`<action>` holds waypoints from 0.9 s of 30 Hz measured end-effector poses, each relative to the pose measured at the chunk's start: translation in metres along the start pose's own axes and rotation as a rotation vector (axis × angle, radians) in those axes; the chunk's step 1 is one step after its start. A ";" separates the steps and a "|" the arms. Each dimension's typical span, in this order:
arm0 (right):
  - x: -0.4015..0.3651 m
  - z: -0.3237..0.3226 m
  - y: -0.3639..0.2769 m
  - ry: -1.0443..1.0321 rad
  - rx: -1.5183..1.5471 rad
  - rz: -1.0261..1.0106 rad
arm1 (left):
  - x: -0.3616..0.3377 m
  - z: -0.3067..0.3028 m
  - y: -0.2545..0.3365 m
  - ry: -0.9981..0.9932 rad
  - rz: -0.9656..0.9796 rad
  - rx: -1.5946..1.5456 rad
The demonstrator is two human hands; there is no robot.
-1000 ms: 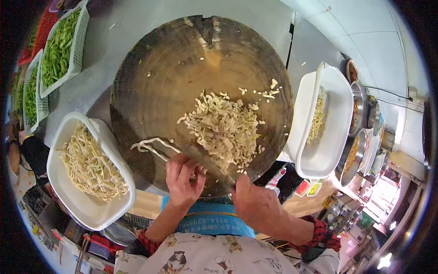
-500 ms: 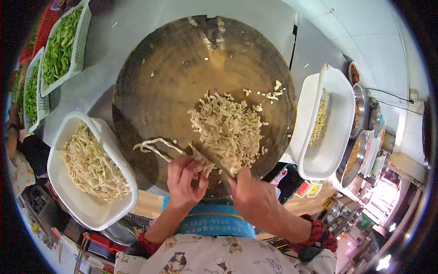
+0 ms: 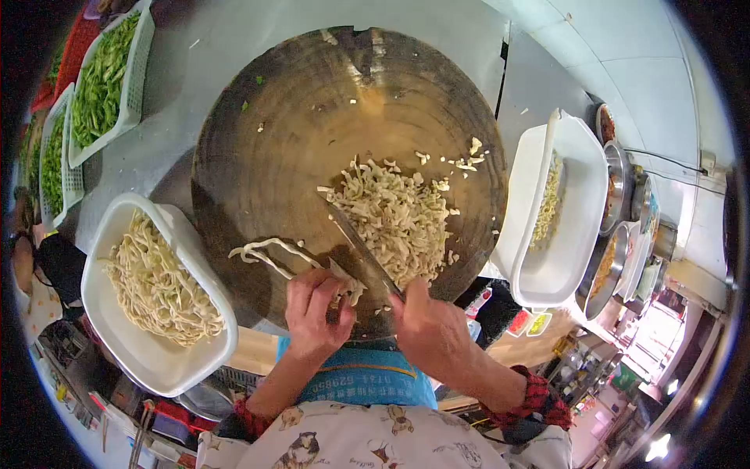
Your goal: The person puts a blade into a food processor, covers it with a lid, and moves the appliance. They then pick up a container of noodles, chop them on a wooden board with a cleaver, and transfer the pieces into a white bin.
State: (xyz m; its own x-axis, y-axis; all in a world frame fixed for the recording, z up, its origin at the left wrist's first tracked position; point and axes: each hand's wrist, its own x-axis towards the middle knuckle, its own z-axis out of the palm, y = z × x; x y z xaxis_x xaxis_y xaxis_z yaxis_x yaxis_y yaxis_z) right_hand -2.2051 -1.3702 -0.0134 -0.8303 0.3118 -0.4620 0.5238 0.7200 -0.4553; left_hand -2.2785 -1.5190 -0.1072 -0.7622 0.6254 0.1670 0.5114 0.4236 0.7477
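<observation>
Well, from where I'm standing, the work is all on a big round chopping block (image 3: 266,164), its wood dark at the rim and paler toward the middle. The right hand (image 3: 430,328) is clenched around the handle of a knife (image 3: 361,246), whose blade slants away from the fist, up and to the left. Along the blade's right side lies a loose heap of chopped pale pieces (image 3: 398,223), right of the block's centre, with smaller crumbs scattered beyond it. The left hand (image 3: 319,309) has its fingers bent down over a bunch of long pale strands (image 3: 277,248), pinning them near the block's close edge; the cut end pokes out toward the knife, while a few loose ends trail off to the left across the wood. Just beside the block on the left sits a white tub (image 3: 215,313) holding a tangle of uncut strands (image 3: 160,285), and on the right a second white basin (image 3: 574,227) has small chopped bits (image 3: 548,207) along one side. Farther off, at the upper left, green vegetables (image 3: 101,82) fill a pale slotted basket (image 3: 134,90), and metal bowls (image 3: 617,187) line up past the basin.
</observation>
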 end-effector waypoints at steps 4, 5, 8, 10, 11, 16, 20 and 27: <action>-0.032 0.003 -0.010 -0.152 -0.146 -0.006 | -0.007 -0.005 -0.005 -0.024 0.023 0.001; -0.038 0.014 -0.005 -0.185 -0.126 -0.051 | -0.006 -0.003 -0.006 -0.022 0.021 -0.004; -0.024 0.023 -0.009 -0.171 -0.116 -0.152 | -0.012 0.005 -0.012 -0.045 0.011 -0.009; -0.009 0.026 -0.017 -0.113 -0.121 -0.203 | -0.022 0.013 -0.015 -0.115 -0.235 -0.108; 0.002 0.026 -0.018 -0.139 -0.142 -0.111 | -0.015 0.013 -0.014 -0.103 -0.226 -0.103; -0.001 0.011 -0.009 -0.023 0.035 0.058 | -0.003 -0.007 -0.003 -0.030 0.017 -0.019; -0.036 0.011 -0.018 -0.061 -0.001 0.045 | -0.003 -0.014 -0.001 -0.007 0.046 -0.046; -0.010 0.040 -0.031 -0.172 0.022 0.132 | -0.007 -0.004 -0.008 -0.046 -0.005 -0.030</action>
State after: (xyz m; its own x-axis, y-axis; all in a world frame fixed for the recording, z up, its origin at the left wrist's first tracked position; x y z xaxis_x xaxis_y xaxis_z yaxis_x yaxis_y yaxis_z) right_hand -2.2060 -1.4205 -0.0250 -0.7105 0.2910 -0.6407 0.6316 0.6653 -0.3981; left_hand -2.2784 -1.5295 -0.1120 -0.7454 0.6529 0.1345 0.4951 0.4072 0.7675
